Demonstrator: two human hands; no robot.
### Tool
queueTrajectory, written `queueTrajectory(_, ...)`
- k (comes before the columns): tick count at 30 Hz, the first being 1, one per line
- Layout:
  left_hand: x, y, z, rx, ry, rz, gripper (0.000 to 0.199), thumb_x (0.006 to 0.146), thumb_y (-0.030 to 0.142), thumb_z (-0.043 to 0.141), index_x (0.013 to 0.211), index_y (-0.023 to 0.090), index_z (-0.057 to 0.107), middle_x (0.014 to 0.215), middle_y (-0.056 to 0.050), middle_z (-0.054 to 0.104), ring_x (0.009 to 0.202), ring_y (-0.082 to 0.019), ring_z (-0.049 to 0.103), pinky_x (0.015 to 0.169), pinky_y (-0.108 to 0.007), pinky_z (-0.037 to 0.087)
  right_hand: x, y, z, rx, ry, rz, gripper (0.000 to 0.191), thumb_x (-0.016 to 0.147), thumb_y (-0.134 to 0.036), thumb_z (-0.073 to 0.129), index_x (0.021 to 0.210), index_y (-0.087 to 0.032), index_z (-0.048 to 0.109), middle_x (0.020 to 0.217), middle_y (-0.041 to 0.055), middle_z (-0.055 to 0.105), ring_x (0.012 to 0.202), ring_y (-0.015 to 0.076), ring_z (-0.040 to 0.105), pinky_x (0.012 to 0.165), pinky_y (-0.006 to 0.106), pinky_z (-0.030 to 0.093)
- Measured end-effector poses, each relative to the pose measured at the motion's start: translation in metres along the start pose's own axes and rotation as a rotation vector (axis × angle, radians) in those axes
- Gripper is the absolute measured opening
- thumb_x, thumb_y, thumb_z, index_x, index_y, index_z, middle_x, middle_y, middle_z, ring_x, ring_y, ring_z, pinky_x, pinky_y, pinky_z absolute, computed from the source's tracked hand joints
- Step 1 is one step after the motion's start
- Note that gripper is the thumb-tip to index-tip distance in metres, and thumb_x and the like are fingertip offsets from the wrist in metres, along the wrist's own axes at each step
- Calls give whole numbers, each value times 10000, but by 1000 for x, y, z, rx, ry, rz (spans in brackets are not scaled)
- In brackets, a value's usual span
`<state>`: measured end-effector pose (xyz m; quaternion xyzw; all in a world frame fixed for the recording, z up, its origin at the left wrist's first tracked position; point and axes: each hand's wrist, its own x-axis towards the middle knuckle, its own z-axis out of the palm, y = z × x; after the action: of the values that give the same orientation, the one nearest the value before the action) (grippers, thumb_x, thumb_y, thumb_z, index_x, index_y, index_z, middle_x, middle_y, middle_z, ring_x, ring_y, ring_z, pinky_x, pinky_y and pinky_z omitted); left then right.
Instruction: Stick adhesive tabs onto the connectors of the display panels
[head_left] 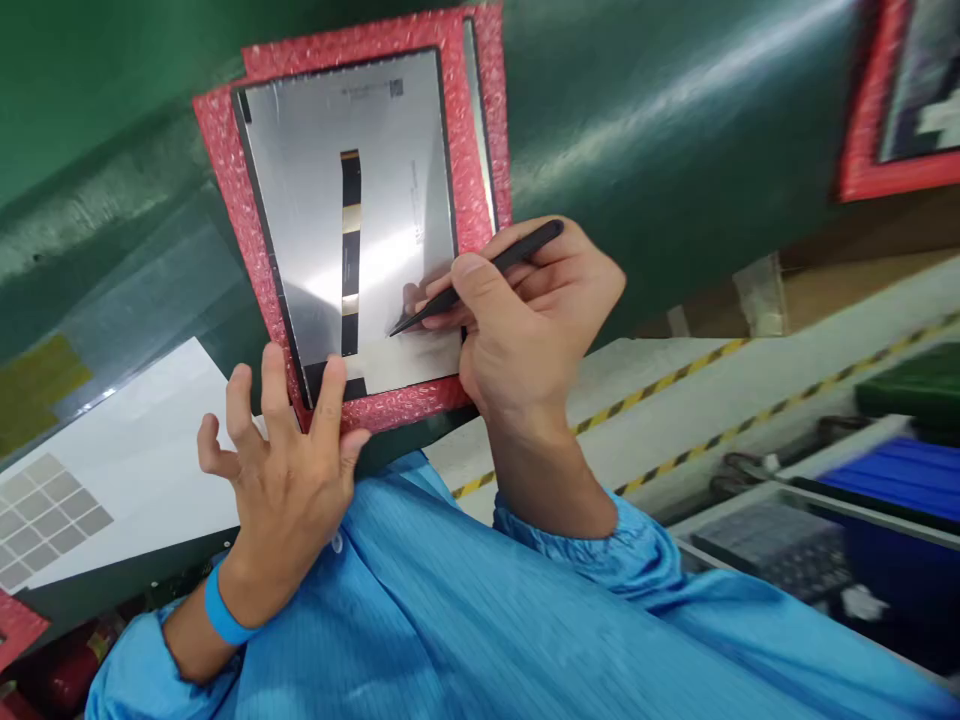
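Note:
A silvery display panel [300, 200] with dark edges lies on pink bubble wrap [397, 408]. Down the panel's middle runs a black and gold flex strip [351, 255]. My right hand [529, 310] grips black pointed tweezers [480, 275], their tip at the panel's surface right of the strip's lower part. My left hand [289, 460] is open, fingers spread, with the index fingertip at the panel's lower left edge near the strip's bottom end. Whether that fingertip presses on the panel is hard to tell.
The table mat [675, 130] is green. A white sheet with grey squares [172, 430] lies at the left beside a clear film with a yellow patch [41, 390]. Another pink-wrapped panel [900, 178] is at the upper right. Blue crates [896, 480] stand lower right.

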<state>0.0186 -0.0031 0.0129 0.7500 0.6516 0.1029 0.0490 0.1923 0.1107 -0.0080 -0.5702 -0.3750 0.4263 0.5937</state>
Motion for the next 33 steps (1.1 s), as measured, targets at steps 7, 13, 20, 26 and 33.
queueTrajectory(7, 25, -20, -19, -520, 5, -380, 474, 1048, 409, 577, 1452, 171, 642, 1322, -171, 732, 1179, -309, 698, 988, -449, 524, 11, -3, 3, 198, -29, 113, 207, 840, -291, 800, 821, -238, 602, 661, -24, 703, 554, 158, 708, 461, 241, 583)
queueTrajectory(13, 73, -18, -20, -736, -61, -585, 172, 937, 387, 759, 938, 220, 718, 826, -21, 719, 759, -205, 634, 735, -336, 435, 13, -5, 19, 315, -110, 261, 314, 813, -418, 830, 848, -217, 591, 705, -4, 704, 603, 168, 734, 521, 259, 617)
queueTrajectory(20, 90, -31, -7, -1078, -129, -663, 212, 991, 351, 767, 998, 160, 674, 899, 6, 667, 764, -129, 628, 720, -277, 548, 29, -13, -8, 242, -157, 338, 375, 871, -497, 819, 817, -224, 567, 671, 1, 678, 566, 172, 697, 539, 297, 619)
queueTrajectory(26, 98, -38, -18, -1388, -410, -689, 332, 1038, 406, 723, 1234, 141, 683, 1145, -75, 715, 938, -174, 713, 810, -341, 645, 41, -25, -37, 85, -80, 345, 343, 861, -463, 809, 769, -229, 576, 630, 11, 666, 512, 163, 652, 488, 272, 560)
queueTrajectory(33, 71, -65, -57, -1551, -147, -717, 263, 987, 347, 770, 1139, 136, 736, 1019, -54, 758, 810, -155, 715, 745, -307, 621, 29, -37, -22, -52, -181, 266, 352, 876, -420, 769, 676, -250, 534, 616, 35, 623, 530, 174, 610, 522, 321, 547)
